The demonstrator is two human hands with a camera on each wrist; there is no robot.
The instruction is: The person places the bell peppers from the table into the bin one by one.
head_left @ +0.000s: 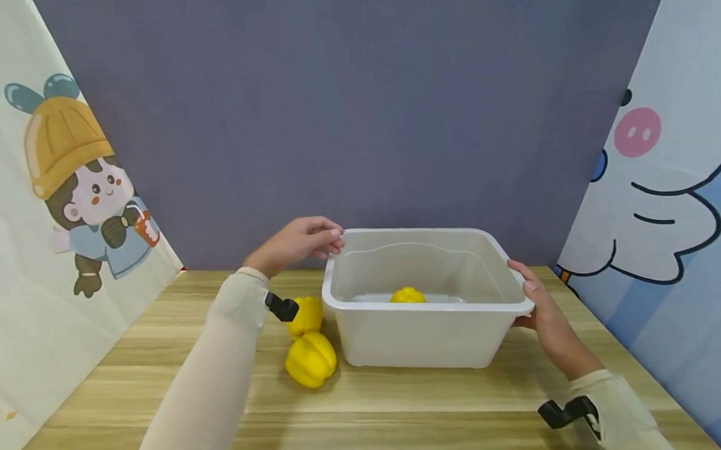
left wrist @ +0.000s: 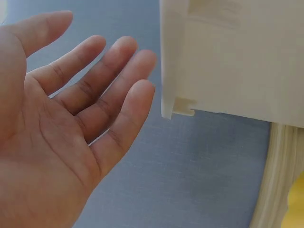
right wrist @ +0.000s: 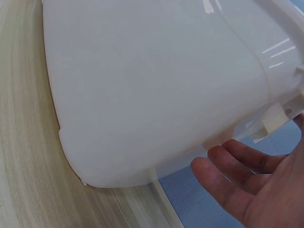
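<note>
Off-white plastic bin (head_left: 421,335) between the two hands, its long axis running crosswise from one hand to the other. Right hand (head_left: 545,311): gripping the bin's right end, one digit over the rim, others beneath it by the outer wall. Left hand (head_left: 301,243): relaxed, fingers loosely bent, holding nothing; fingertips just beside the rim's far left corner, with a narrow gap visible in the left wrist view.

Key relation, my judgement: the bin's left end lies immediately rightward of the left fingertips. That gap separates a one-handed hold from a two-handed one.

Far yellow pepper (head_left: 307,316): on the wooden tabletop (head_left: 403,409), closer to the wearer than the left hand, between that forearm and the bin. Near yellow pepper (head_left: 311,360): closer again to the wearer; whether the pair touch, cannot tell. Left hand is the nearer to both.

Third yellow pepper (head_left: 407,295): inside the bin, roughly midway between the hands, only its upper part showing above the near rim.
</note>
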